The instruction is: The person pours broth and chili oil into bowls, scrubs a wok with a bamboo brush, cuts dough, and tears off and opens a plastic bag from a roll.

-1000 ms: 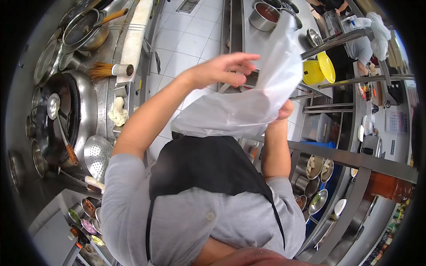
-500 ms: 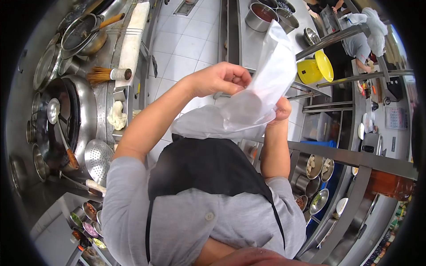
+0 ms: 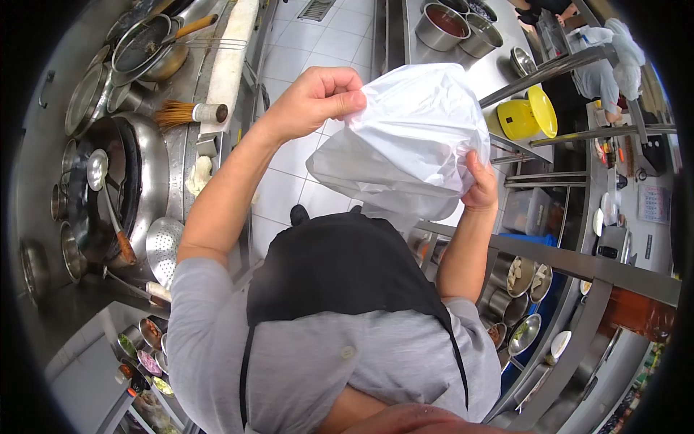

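A white plastic bag (image 3: 412, 137) spreads out between my two hands, above the tiled floor and in front of my black apron. My left hand (image 3: 319, 101) pinches the bag's upper left edge between thumb and curled fingers. On the other side my right hand (image 3: 480, 182) grips the bag's right edge, with the thumb pressed on the front of the plastic. Behind the bag, part of the right fingers is hidden. The plastic is creased and droops at its lower edge; whether anything is inside cannot be seen.
Left stands a stove with a wok (image 3: 119, 188), a ladle (image 3: 97, 170), a bamboo brush (image 3: 191, 113) and a perforated skimmer (image 3: 163, 249). Steel pots (image 3: 442, 27) and a yellow scale (image 3: 520, 119) sit on the counter ahead. A co-worker's arm shows far right. Food bowls (image 3: 524, 334) line the right shelf.
The bag has gone from a narrow, upright bunch to a wide spread sheet. My left hand has moved left and up, and my right hand slightly right, so the hands are farther apart.
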Tool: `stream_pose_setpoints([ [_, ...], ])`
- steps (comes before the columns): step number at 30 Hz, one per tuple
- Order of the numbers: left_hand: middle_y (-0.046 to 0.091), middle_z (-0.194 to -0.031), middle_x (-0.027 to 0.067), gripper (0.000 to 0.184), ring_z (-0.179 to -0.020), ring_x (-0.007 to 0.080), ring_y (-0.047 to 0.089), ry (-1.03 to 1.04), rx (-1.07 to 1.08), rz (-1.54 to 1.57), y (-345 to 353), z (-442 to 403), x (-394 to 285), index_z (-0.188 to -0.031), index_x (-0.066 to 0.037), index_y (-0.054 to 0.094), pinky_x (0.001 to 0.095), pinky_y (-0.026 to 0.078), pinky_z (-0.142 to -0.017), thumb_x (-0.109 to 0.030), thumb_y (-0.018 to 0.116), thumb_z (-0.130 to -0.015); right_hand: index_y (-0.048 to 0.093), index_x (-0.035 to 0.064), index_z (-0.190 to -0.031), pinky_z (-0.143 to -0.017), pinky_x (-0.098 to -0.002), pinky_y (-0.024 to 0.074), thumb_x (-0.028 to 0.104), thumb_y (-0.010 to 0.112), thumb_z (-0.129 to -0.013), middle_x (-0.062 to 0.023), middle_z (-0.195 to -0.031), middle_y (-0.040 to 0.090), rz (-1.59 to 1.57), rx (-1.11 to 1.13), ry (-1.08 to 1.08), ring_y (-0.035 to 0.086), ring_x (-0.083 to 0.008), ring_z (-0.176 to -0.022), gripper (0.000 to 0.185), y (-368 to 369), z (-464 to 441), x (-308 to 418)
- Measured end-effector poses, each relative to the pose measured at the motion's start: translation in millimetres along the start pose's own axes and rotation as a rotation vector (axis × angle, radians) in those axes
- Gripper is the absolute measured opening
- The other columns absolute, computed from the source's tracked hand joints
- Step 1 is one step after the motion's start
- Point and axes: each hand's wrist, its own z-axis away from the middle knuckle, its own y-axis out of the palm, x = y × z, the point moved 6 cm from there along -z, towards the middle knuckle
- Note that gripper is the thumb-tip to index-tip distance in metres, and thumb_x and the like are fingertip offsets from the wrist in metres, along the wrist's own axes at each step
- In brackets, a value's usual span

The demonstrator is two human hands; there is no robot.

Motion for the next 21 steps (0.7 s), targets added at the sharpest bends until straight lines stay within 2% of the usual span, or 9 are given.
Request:
stream_pose_setpoints([
  [1,0.055,-0.071,-0.0051,0.017,-0.067,0.0026,0.048,0.012,-0.021,-0.046,-2.4,0.6,-1.8,-0.083,-0.005,0.059,0.0198,0.039,-0.061,-0.019,0.066,-0.09,0.041,-0.0047,-0.137,-0.1,-0.0389,0.0432,0.024,0.064,-0.089,-0.015,-0.129,0.056,0.001,-0.008,-0.025,0.056,-0.0269,-0.117,0.061,1.2,-1.0,1.6],
  [2,0.055,-0.071,-0.0063,0.018,-0.067,0.0017,0.048,-0.004,-0.036,-0.11,-6.6,2.0,1.4,-0.081,-0.005,0.059,0.0195,0.038,-0.061,-0.019,0.068,-0.089,0.046,-0.0033,-0.134,-0.096,-0.031,0.0408,0.027,0.068,-0.086,-0.0088,-0.123,0.059,0.062,-0.053,-0.046,0.055,-0.0184,-0.112,0.061,4.6,-1.8,3.6],
  [5,0.056,-0.071,-0.0063,0.02,-0.068,0.0016,0.048,-0.096,-0.072,-0.309,-13.2,8.5,5.4,-0.078,-0.005,0.059,0.0192,0.038,-0.061,-0.018,0.072,-0.086,0.052,-0.003,-0.128,-0.094,-0.0329,0.0445,0.021,0.067,-0.087,-0.0114,-0.119,0.062,0.152,-0.019,-0.106,0.059,-0.0203,-0.109,0.05,-0.8,-6.1,5.9],
  [7,0.057,-0.071,-0.0063,0.021,-0.067,0.0017,0.049,-0.123,-0.024,-0.283,-14.1,13.9,9.8,-0.076,-0.005,0.059,0.0194,0.038,-0.061,-0.018,0.074,-0.084,0.06,-0.0028,-0.118,-0.09,-0.0301,0.0448,0.018,0.069,-0.086,-0.0094,-0.111,0.066,0.195,0.057,-0.171,0.061,-0.0171,-0.101,0.039,-14.8,-10.4,7.1],
  [11,0.056,-0.067,-0.0043,0.014,-0.063,0.0041,0.046,-0.161,0.0,-0.265,-14.5,22.4,12.3,-0.078,-0.002,0.065,0.0209,0.037,-0.059,-0.014,0.073,-0.081,0.068,-0.0021,-0.103,-0.085,-0.0268,0.0453,0.01,0.07,-0.083,-0.0069,-0.1,0.07,0.173,-0.012,-0.269,0.063,-0.0135,-0.092,0.023,-2.0,-10.3,24.5],
  [14,0.059,-0.073,-0.0029,0.017,-0.068,0.005,0.049,-0.245,0.1,-0.234,-23.3,31.4,26.1,-0.087,-0.001,0.068,0.0215,0.04,-0.063,-0.016,0.074,-0.082,0.067,-0.0039,-0.107,-0.086,-0.0296,0.0461,0.007,0.067,-0.085,-0.0084,-0.104,0.069,0.231,0.027,-0.343,0.064,-0.0149,-0.093,0.024,12.1,-12.3,33.6],
  [17,0.06,-0.078,-0.0029,0.021,-0.074,0.0051,0.051,-0.103,0.196,-0.23,-23.9,34.7,19.5,-0.092,0.0,0.068,0.022,0.042,-0.067,-0.02,0.072,-0.085,0.065,-0.0038,-0.11,-0.084,-0.0276,0.0466,0.01,0.066,-0.088,-0.0064,-0.102,0.068,0.295,-0.035,-0.301,0.062,-0.0128,-0.091,0.026,18.8,-20.1,29.8],
  [19,0.059,-0.08,-0.0037,0.023,-0.076,0.0044,0.051,-0.126,0.093,-0.157,-24.5,37.1,14.9,-0.093,-0.001,0.068,0.0222,0.042,-0.069,-0.023,0.07,-0.088,0.065,-0.003,-0.111,-0.082,-0.0256,0.0467,0.012,0.066,-0.088,-0.0048,-0.1,0.068,0.323,-0.143,-0.206,0.061,-0.0111,-0.09,0.027,14.0,-33.9,14.6],
  [21,0.059,-0.082,-0.0036,0.022,-0.078,0.0044,0.051,-0.084,-0.007,-0.126,-27.5,34.7,2.1,-0.097,-0.001,0.067,0.0221,0.042,-0.071,-0.022,0.067,-0.09,0.065,0.0,-0.112,-0.08,-0.0246,0.0473,0.017,0.07,-0.086,-0.002,-0.1,0.066,0.323,-0.105,-0.163,0.06,-0.0096,-0.089,0.032,11.3,-50.4,-4.8],
])
